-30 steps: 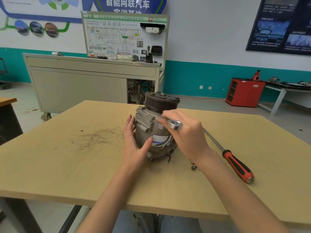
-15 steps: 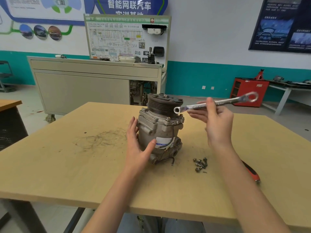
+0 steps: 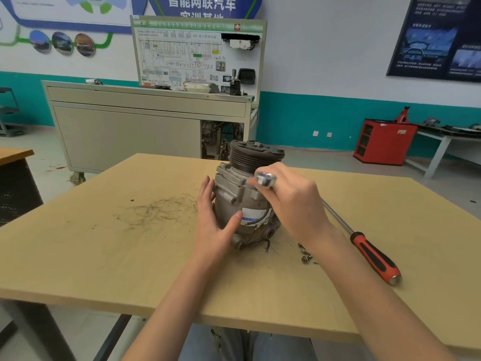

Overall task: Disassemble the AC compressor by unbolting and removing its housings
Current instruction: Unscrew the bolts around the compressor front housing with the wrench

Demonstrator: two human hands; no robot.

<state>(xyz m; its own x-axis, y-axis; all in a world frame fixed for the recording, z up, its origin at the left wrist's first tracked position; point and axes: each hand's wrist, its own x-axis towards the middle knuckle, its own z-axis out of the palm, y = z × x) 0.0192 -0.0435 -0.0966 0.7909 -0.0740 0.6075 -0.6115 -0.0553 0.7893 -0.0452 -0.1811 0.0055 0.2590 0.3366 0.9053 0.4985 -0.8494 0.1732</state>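
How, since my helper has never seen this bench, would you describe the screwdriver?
Find the tan table with the grey compressor standing on it. Right of the compressor, beyond a few loose bolts, lies the screwdriver. Its red-and-black handle and long thin steel shaft set it apart.

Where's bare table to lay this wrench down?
Widest bare patch: table left of the left hand, from the scuffs to the near edge. Also the far right corner beyond the screwdriver. Crowded: between compressor and screwdriver, where bolts lie beside the right hand holding the wrench.
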